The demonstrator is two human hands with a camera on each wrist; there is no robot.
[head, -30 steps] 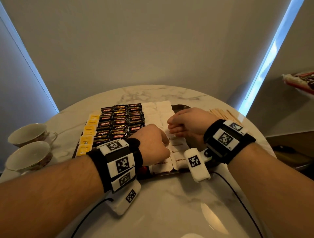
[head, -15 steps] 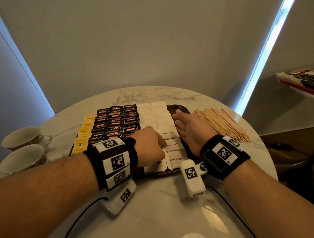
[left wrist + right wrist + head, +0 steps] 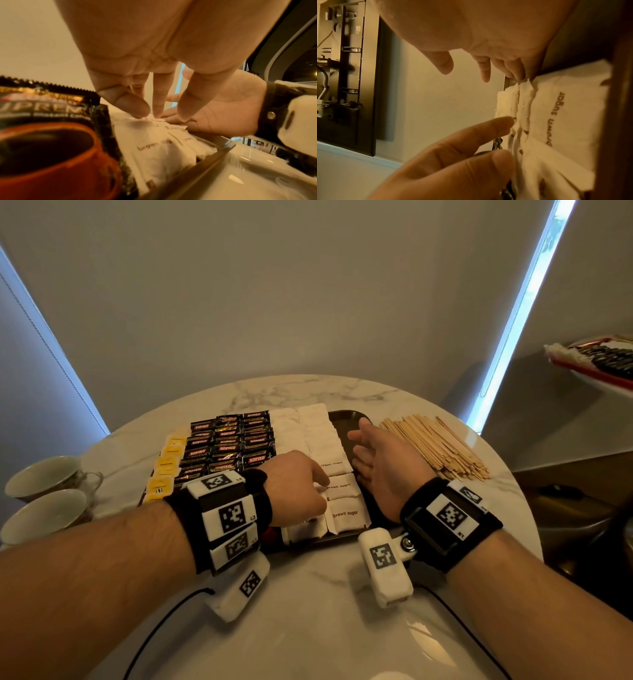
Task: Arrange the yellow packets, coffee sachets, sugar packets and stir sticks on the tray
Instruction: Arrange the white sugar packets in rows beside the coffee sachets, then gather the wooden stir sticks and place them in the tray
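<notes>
Beside sugar packets point(image 3: 337, 494), right hand point(image 3: 383, 463) newly flat.

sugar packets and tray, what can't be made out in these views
- Head view: the left hand covers the near sugar packets of the left column.
- Head view: the right hand hides much of the bare tray strip.
- Left wrist view: the coffee sachet is blurred, its print cut off by the edge.

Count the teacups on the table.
2. Both stand at the table's left edge, beside the tray: the far teacup and the near teacup just in front of it. More may sit outside the frame.
</notes>
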